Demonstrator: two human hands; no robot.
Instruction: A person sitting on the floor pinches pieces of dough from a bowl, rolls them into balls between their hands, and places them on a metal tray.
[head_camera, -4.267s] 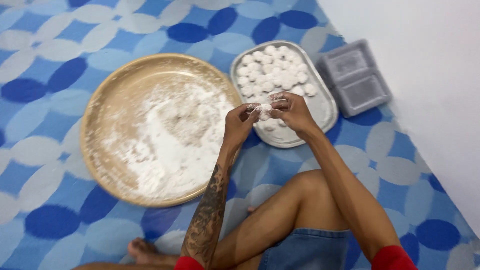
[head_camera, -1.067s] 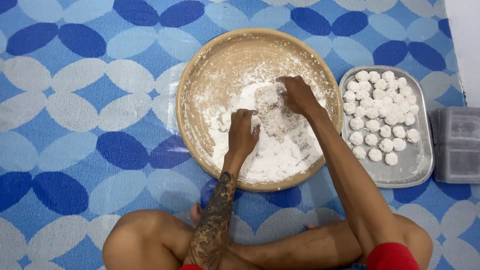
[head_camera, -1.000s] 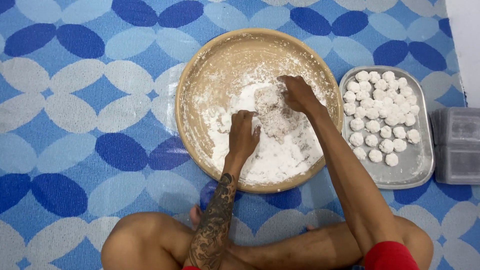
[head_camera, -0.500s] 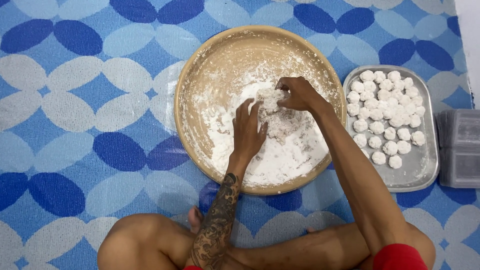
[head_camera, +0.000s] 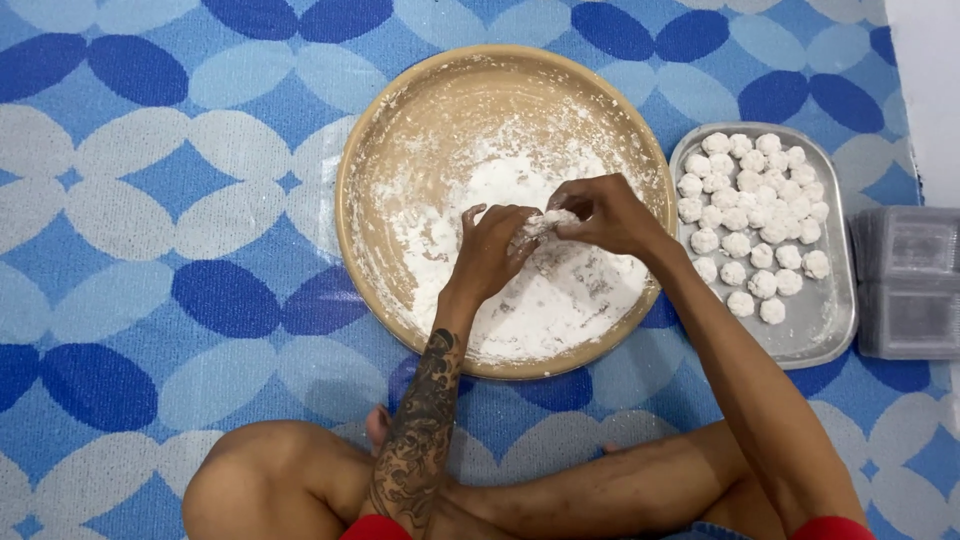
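Crumbling is my worry: both my left hand (head_camera: 497, 250) and right hand (head_camera: 600, 212) have fingertips pinched on a small floury white dough lump (head_camera: 545, 222) mid-frame, over the round tan wooden tray (head_camera: 380, 150); squeeze unevenly and it probably breaks apart, dropping bits into the loose white flour (head_camera: 540, 300).

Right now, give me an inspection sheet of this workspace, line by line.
Surface: blue patterned floor mat, the person sits cross-legged on it.
Job's things: round tan tray dusted with white flour; a small dough lump pinched above it.
Clutter: metal tray of white dough balls; grey plastic containers beside it.
Hands: left hand and right hand both hold the lump.
Cables: nothing seen.
Surroundings: white wall at right.
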